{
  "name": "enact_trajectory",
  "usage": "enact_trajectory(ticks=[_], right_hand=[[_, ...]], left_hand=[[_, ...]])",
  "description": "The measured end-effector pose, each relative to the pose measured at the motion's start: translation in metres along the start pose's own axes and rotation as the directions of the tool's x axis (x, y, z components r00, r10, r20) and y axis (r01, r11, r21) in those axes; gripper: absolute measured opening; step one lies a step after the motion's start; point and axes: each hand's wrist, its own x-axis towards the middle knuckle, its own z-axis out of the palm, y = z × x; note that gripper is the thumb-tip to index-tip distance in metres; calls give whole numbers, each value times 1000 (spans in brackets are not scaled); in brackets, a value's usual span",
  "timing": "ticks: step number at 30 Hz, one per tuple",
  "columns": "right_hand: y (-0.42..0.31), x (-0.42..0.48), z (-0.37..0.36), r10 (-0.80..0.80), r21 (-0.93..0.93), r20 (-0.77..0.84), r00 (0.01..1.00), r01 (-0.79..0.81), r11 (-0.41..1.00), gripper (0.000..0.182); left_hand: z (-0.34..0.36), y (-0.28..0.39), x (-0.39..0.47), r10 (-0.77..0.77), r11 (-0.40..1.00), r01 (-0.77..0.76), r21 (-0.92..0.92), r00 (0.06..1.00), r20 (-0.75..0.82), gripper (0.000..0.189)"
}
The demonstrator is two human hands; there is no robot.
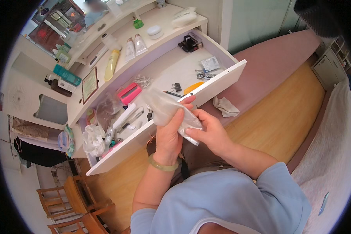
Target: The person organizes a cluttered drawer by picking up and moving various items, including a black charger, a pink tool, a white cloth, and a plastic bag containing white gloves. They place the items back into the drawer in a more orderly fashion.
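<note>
My left hand (171,131), with a pale bangle on its wrist, grips a folded translucent plastic bag (166,106) above the front edge of an open white drawer (216,84). The lower end of the bag is pinched between the thumb and fingers of my right hand (209,130). Inside the drawer lie a pink plastic item (129,93), a dark pencil (173,94), a binder clip (177,87), a yellow-orange object (193,87) and, at the left, a crumpled white plastic bag (93,140). What the held bag contains, if anything, cannot be made out.
Tubes (140,44), a yellow bottle (112,65) and a framed card (90,84) rest on the dresser top above the drawer. A white cloth (225,106) lies beyond the drawer's right side. Wooden chairs (76,194) stand at the lower left, a light-covered bed (324,140) at the right.
</note>
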Motion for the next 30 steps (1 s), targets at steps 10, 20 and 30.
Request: enact_trajectory(ticks=[10, 20, 30], right_hand=[[3, -3, -7, 67, -49, -54, 996, -69, 996, 31], [-3, -3, -11, 164, 119, -15, 986, -161, 980, 20], [-1, -4, -16, 163, 120, 0, 987, -161, 980, 21]], left_hand=[[4, 1, 0, 21, 999, -20, 29, 999, -29, 25], [1, -7, -1, -98, 991, 98, -88, 995, 4, 38], [0, 4, -1, -78, 997, 78, 0, 993, -86, 43]])
